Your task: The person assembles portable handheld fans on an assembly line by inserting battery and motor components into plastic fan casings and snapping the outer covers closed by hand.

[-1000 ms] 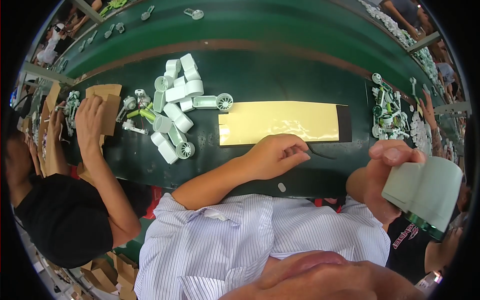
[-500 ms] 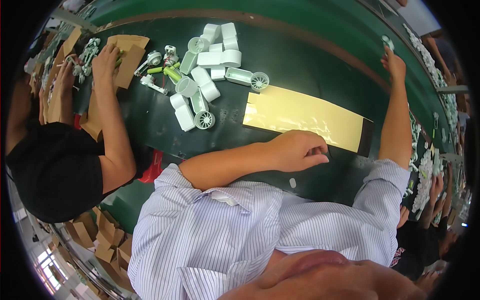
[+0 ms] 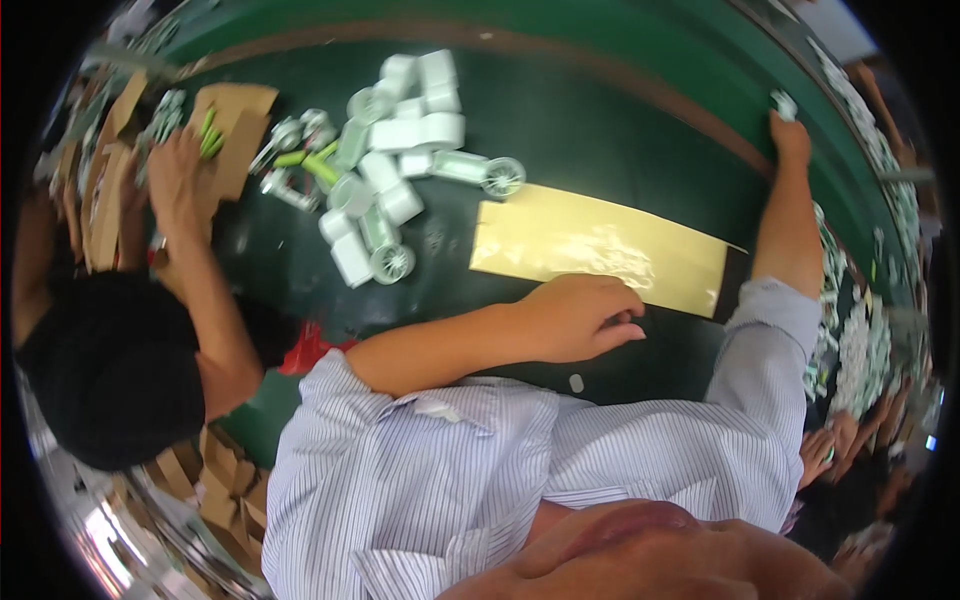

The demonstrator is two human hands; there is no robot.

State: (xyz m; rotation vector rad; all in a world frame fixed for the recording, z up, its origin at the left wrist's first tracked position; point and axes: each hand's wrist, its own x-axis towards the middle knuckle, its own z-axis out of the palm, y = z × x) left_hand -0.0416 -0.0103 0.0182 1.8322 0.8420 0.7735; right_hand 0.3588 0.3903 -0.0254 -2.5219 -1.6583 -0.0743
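My left hand [image 3: 585, 316] hangs loosely curled at the near edge of a shiny yellow sheet [image 3: 560, 240], thumb apart from the fingers and nothing visible in it. At the far right, my outstretched right hand [image 3: 790, 140] is closed on a small whitish plastic part [image 3: 785, 104], blurred, over the green strip beyond the tabletop. Left of the sheet lies a cluster of pale green and white plastic housings [image 3: 395, 200], some with round slotted ends. One slotted round end [image 3: 502, 178] reaches the sheet's upper left corner.
Small motor-like assemblies [image 3: 290, 188] and green cylinders [image 3: 320, 168] lie left of the housings. A co-worker in a black cap [image 3: 115, 370] reaches to an open cardboard box [image 3: 240, 150]. A small pale oval piece [image 3: 576, 383] lies by my shirt. White parts [image 3: 855, 350] are heaped at the right.
My right hand has dropped slightly, still holding the small part. My left hand stays by the sheet. The co-worker's hand has moved left and down, off the green cylinders in the box.
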